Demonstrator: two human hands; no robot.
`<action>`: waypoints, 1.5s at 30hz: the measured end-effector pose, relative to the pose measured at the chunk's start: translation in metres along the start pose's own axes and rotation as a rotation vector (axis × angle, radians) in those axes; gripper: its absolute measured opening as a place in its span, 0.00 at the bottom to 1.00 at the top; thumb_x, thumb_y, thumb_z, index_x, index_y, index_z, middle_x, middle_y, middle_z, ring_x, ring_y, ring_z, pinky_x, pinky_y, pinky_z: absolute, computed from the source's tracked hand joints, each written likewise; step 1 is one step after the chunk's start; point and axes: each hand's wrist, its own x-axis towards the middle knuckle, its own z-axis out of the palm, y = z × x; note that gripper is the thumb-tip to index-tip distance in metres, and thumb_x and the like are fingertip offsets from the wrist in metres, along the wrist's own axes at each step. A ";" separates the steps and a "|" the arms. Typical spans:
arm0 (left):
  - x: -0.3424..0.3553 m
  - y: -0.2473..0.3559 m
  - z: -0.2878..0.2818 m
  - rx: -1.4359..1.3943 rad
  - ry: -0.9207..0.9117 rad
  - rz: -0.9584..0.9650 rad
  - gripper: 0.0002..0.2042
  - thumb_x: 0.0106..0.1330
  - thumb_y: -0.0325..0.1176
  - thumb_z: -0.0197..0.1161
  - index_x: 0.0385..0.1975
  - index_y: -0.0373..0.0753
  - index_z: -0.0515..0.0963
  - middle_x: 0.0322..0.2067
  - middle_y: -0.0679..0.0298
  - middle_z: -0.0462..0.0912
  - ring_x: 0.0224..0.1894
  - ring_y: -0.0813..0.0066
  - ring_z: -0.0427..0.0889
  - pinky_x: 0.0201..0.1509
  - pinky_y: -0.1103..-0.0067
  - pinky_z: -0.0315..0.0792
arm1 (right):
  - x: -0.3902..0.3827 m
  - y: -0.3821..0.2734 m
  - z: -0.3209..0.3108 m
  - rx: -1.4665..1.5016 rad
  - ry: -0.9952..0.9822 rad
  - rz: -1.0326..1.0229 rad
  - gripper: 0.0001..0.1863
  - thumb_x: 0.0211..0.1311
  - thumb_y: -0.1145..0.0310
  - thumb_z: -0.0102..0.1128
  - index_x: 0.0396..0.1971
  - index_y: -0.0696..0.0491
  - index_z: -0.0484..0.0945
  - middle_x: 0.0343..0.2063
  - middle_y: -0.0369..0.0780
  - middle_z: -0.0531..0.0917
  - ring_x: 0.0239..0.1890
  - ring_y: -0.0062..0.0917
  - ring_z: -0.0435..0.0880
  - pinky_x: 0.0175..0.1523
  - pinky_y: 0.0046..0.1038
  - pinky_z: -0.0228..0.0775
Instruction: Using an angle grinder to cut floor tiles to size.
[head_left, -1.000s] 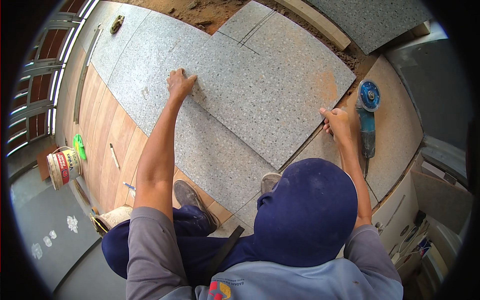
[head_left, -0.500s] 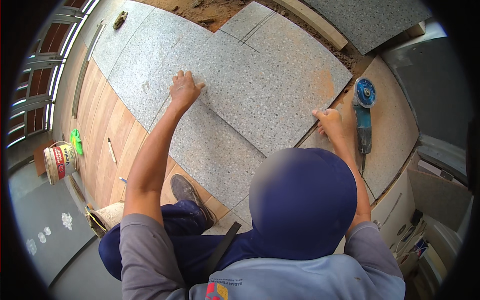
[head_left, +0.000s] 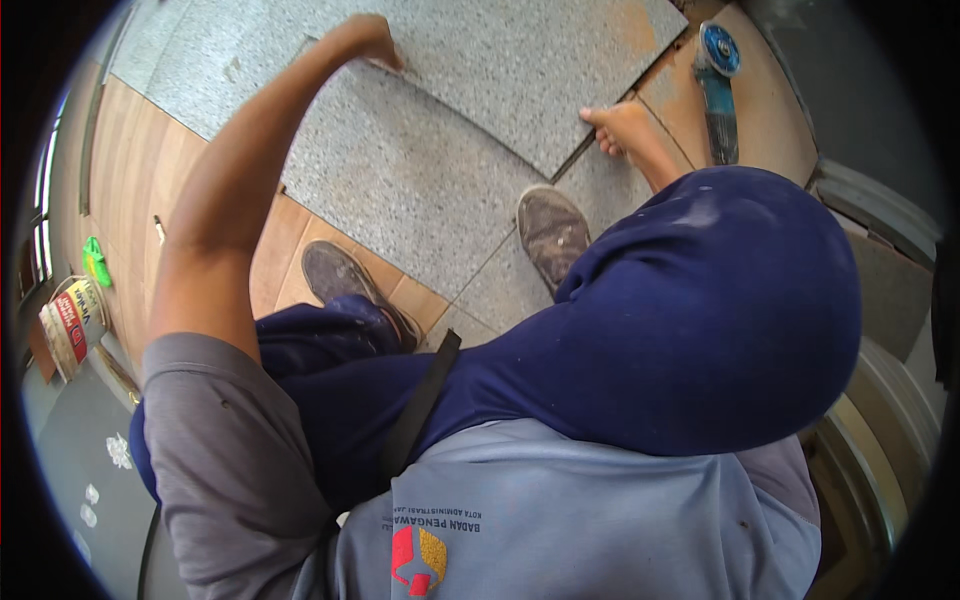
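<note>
Tile (head_left: 520,75): probably heavy, stiff, brittle; best held by opposite edges. Right hand (head_left: 622,128): pinching edge. Left hand (head_left: 370,42): grip, I cannot tell.

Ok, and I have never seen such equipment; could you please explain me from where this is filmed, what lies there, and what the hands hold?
There is no robot: this is a person working bare-handed. A wide fisheye camera worn on the head looks down, so straight edges curve. The left hand is at the left edge of the upper grey speckled slab, which lies partly over a lower slab. The right hand has its thumb on the right edge; how firmly either hand grips cannot be seen. An angle grinder lies at right.
</note>
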 end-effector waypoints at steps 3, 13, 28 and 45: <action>0.004 -0.007 -0.017 -0.005 -0.129 0.008 0.38 0.52 0.54 0.76 0.54 0.27 0.76 0.47 0.42 0.84 0.49 0.45 0.85 0.54 0.63 0.79 | -0.006 -0.010 0.006 0.140 -0.010 0.054 0.19 0.60 0.61 0.73 0.21 0.62 0.79 0.17 0.38 0.78 0.15 0.21 0.74 0.19 0.24 0.62; 0.001 -0.025 0.015 -0.086 0.217 -0.049 0.40 0.45 0.51 0.82 0.54 0.30 0.77 0.52 0.42 0.82 0.54 0.47 0.83 0.55 0.62 0.79 | -0.018 -0.014 0.020 0.018 -0.021 -0.011 0.17 0.59 0.63 0.72 0.21 0.60 0.79 0.17 0.39 0.79 0.15 0.21 0.74 0.19 0.25 0.62; 0.015 -0.117 0.020 -0.452 0.277 -0.455 0.41 0.51 0.58 0.77 0.53 0.25 0.76 0.57 0.37 0.74 0.62 0.38 0.71 0.62 0.56 0.72 | 0.032 -0.024 -0.041 0.366 0.280 0.015 0.16 0.65 0.60 0.65 0.33 0.61 0.79 0.21 0.42 0.81 0.15 0.23 0.78 0.20 0.24 0.71; 0.001 -0.096 0.023 -0.293 0.214 -0.406 0.55 0.40 0.64 0.80 0.65 0.31 0.69 0.61 0.45 0.73 0.65 0.45 0.70 0.64 0.54 0.68 | 0.074 -0.023 -0.082 0.694 0.138 0.022 0.12 0.63 0.68 0.67 0.24 0.55 0.73 0.20 0.34 0.75 0.16 0.18 0.72 0.22 0.19 0.64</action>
